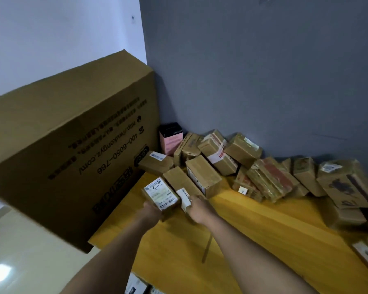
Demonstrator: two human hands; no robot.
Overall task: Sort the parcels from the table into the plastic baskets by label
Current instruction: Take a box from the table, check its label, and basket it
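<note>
Both arms reach forward over the yellow wooden table [253, 225]. My left hand [152, 211] grips a small brown parcel [160, 195] whose white shipping label, marked in black pen, faces up. My right hand [200, 207] grips a second, longer brown parcel [182, 183] by its near end, where a white label sits. The two parcels lie side by side, just above the table's left part. No plastic basket is in view.
A heap of taped brown parcels [263, 172] runs along the grey wall from the corner to the right edge. A pink and black box [171, 137] stands in the corner. A large cardboard carton [72, 162] leans at the left. More parcels [136, 286] show at the bottom edge.
</note>
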